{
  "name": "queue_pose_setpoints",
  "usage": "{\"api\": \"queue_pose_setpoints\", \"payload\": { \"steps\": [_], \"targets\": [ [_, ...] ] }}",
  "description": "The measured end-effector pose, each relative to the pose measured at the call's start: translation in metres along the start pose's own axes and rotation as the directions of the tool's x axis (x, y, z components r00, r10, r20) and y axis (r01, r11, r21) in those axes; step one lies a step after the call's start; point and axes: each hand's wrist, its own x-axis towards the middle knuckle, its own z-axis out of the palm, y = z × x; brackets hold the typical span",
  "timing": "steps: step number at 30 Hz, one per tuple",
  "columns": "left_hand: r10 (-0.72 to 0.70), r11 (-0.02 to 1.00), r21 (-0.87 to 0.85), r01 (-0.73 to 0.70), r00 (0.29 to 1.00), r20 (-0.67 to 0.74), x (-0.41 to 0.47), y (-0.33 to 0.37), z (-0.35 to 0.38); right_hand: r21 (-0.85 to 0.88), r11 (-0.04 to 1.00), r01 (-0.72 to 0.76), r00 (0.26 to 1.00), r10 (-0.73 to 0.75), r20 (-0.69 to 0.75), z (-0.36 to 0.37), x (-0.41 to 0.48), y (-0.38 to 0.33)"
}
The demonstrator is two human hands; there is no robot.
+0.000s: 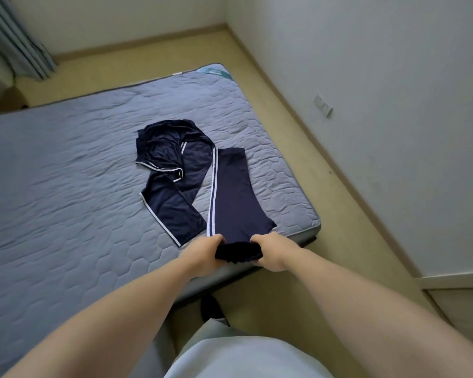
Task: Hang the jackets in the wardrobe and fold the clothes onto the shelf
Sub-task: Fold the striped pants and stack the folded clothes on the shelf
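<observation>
Navy track trousers (230,192) with white side stripes lie on the grey quilted mattress (66,186), near its right front corner. One leg runs straight toward me; the other leg and the waist lie crumpled to its left. My left hand (205,252) and my right hand (271,251) each grip the near end of the straight leg, one at each side, just past the mattress edge. The cloth between them is bunched and dark.
The mattress sits low on a tan floor (298,148). A white wall with a socket plate (323,105) runs along the right. A grey-blue curtain (17,42) hangs at the far left. No wardrobe or shelf is in view.
</observation>
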Motion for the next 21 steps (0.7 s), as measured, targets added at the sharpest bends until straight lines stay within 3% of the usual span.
{"api": "queue_pose_setpoints", "payload": {
  "steps": [5, 11, 21],
  "targets": [
    [0.044, 0.999, 0.002, -0.044, 0.993, -0.114, -0.045, 0.018, 0.031, 0.001, 0.999, 0.052, 0.998, -0.052, -0.022, 0.028, -0.051, 0.007],
    [0.046, 0.999, 0.011, -0.044, 0.988, -0.147, -0.091, 0.052, 0.053, 0.009, 0.989, 0.145, 0.986, -0.144, -0.09, 0.052, -0.107, 0.022],
    [-0.074, 0.996, -0.051, 0.072, 0.996, -0.042, -0.114, 0.067, 0.048, 0.056, 0.969, 0.239, 0.97, -0.237, -0.054, 0.037, -0.129, 0.024]
  ]
}}
